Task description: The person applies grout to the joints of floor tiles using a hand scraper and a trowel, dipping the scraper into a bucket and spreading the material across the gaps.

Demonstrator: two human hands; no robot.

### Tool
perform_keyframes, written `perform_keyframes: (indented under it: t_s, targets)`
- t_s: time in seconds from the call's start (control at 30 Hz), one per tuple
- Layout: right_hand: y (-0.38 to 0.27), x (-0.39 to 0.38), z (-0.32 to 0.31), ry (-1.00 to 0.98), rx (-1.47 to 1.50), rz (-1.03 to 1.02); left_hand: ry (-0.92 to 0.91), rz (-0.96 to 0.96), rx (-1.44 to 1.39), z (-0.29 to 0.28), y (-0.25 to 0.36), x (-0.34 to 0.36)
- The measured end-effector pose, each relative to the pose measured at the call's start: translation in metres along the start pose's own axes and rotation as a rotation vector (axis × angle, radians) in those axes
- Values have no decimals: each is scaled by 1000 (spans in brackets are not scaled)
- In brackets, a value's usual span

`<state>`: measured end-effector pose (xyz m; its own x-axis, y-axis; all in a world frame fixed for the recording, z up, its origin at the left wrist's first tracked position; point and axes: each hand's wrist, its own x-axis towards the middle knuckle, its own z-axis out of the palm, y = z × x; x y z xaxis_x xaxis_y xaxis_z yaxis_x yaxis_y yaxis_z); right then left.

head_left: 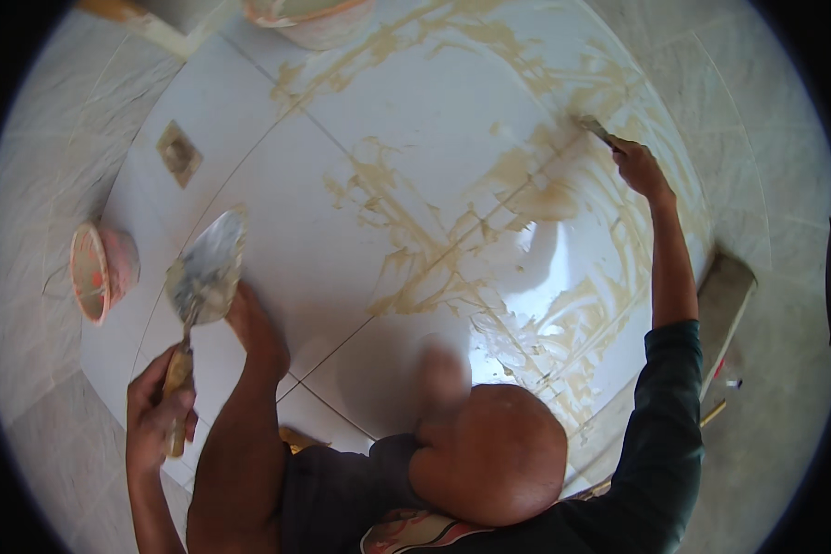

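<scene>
My left hand [162, 411] grips the wooden handle of a pointed trowel [208, 258], its metal blade marked with grey residue, raised near my bare left leg. My right hand [642, 171] is stretched out to the right, closed on a small scraper [591, 127] at the white tile surface [277, 203]. Beige paste [379, 175] is smeared along the joints and in streaks across the tiles on the right and far side. The surface around my right knee [489, 443] shows a bright glare.
A pinkish bucket [120, 268] stands at the left, another bucket [309, 23] at the top. A square metal drain cover [179, 152] lies in the tiles at upper left. Marbled tiled walls [757, 120] surround the white tiles. A board [725, 314] lies along the right edge.
</scene>
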<state>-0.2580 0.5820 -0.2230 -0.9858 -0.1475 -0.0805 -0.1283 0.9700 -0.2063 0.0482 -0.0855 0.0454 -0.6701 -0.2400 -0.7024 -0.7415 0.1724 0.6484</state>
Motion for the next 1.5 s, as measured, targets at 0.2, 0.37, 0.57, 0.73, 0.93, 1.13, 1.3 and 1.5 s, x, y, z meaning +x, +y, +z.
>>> perform_keyframes:
  t_s: [0.2, 0.37, 0.57, 0.73, 0.93, 1.13, 1.3, 1.5]
  targets:
    - [-92, 14, -29, -621, -117, 397, -3, -63, -93, -14, -23, 41]
    - [-227, 18, -29, -465, 262, -313, -116, -33, -208, -32, -36, 89]
    - [-404, 100, 58, -221, -74, -845, -199, -3, -293, -54, -34, 143]
    - [-414, 134, 35, -389, -266, -759, -266, -40, -252, -89, -18, 167]
    - [-419, 111, 53, -197, 39, -576, -433, -55, -182, -98, 17, 231]
    - [-494, -11, 58, -517, 129, 119, -575, 39, -191, -82, 69, 322]
    - [-517, -18, 67, 43, 504, 537, -654, -13, -187, -74, 73, 359]
    - [-641, -46, 75, -285, 648, 770, -782, -34, 47, -86, 85, 361]
